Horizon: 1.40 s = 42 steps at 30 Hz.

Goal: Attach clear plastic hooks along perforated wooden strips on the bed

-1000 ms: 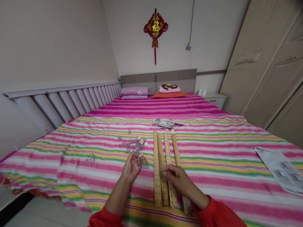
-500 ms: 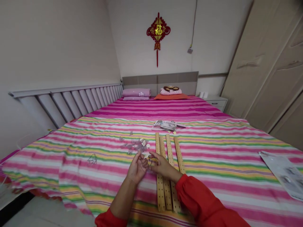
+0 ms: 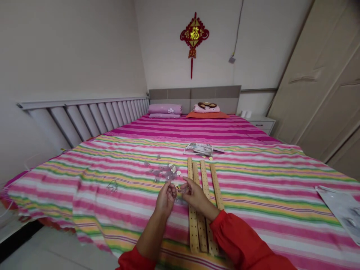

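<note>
My left hand [image 3: 165, 199] is closed, its fingers curled just above the striped cloth. Close to its right, my right hand [image 3: 196, 195] is also closed, thumb and forefinger nearly together. A small pale and yellowish piece [image 3: 177, 187] shows between the fingertips, too small and blurred to name. Beyond the hands lies a loose heap of small greyish, see-through pieces [image 3: 160, 173], with a few pale rounded bits [image 3: 172, 168] among them. Several wooden strips with rows of small holes [image 3: 194, 225] lie lengthwise beneath my right wrist, which hides part of them.
Crumpled clear packets [image 3: 200, 149] lie beyond the strips. A tangle of thin clear or wiry material [image 3: 111, 186] rests at left, and a plastic bag [image 3: 339, 208] at right. Folded bedding [image 3: 165, 109] sits by the headboard [image 3: 174, 93]. A white rail [image 3: 84, 102] runs along the left side.
The whole view has shifted slightly, so things appear a little further right. My fingertips are slightly further apart around the small piece; the strips and the heap look unmoved on the cloth.
</note>
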Available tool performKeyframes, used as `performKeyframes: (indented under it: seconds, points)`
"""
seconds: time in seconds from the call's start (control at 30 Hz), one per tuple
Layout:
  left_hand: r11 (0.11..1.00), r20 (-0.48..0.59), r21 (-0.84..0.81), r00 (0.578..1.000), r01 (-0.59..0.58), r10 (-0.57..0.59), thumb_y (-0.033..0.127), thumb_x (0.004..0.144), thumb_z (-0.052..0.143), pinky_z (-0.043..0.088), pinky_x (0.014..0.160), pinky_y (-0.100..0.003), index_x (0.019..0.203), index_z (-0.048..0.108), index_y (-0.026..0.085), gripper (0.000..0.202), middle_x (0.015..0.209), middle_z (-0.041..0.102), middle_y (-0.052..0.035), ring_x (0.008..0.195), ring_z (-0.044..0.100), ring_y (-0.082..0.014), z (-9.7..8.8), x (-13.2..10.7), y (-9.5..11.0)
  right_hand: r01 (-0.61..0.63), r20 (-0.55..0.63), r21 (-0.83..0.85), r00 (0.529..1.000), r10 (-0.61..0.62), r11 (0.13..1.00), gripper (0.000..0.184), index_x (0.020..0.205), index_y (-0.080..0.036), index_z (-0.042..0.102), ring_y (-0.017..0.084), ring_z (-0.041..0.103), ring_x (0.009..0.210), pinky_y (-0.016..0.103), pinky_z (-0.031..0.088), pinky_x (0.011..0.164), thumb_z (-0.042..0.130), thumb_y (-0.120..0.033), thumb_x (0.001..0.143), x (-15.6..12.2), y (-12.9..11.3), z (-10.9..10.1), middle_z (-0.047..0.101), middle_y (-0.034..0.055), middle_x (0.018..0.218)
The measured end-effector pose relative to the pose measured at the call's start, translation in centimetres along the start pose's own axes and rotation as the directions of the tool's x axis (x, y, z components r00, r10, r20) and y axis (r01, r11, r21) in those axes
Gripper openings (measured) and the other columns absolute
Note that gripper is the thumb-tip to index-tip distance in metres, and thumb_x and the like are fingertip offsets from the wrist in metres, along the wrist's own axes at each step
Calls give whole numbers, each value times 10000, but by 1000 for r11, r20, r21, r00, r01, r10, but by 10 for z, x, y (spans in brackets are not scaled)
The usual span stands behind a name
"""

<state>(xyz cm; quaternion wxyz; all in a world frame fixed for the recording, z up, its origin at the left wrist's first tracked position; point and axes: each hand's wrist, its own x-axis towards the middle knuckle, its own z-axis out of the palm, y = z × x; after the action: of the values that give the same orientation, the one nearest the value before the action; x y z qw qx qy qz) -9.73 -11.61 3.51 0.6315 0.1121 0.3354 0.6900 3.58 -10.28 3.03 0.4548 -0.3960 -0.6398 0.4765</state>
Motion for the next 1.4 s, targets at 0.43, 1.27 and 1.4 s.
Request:
performKeyframes:
  seconds: [0.43, 1.27, 1.4]
  points:
    - [987, -12, 121, 994, -109, 111, 343, 603, 769, 390, 448, -161, 606, 558, 141, 292, 493, 556, 37, 445, 506, -58, -10, 7, -9, -48, -49, 212, 997, 60, 976, 605, 1180, -206, 538, 151, 597, 776, 297, 482, 707, 586, -94, 588, 8, 4, 9, 635, 42, 1032]
    - [963, 46, 87, 966, -256, 253, 384, 661, 748, 427, 533, -176, 635, 576, 148, 293, 561, 554, 29, 532, 519, -69, 1, -17, 3, -350, 87, 281, 936, 340, 894, 300, 962, -202, 648, 145, 633, 499, 236, 455, 420, 639, -143, 668, 4, -11, 0, 680, -12, 681]
    - [944, 188, 188, 954, -270, 236, 385, 698, 720, 446, 575, -197, 630, 599, 149, 273, 588, 565, 14, 567, 526, -83, 8, -39, -2, -297, 64, 354, 954, 294, 887, 157, 810, -167, 663, 102, 583, 440, 204, 378, 388, 631, -290, 718, -13, -28, -8, 676, 6, 706]
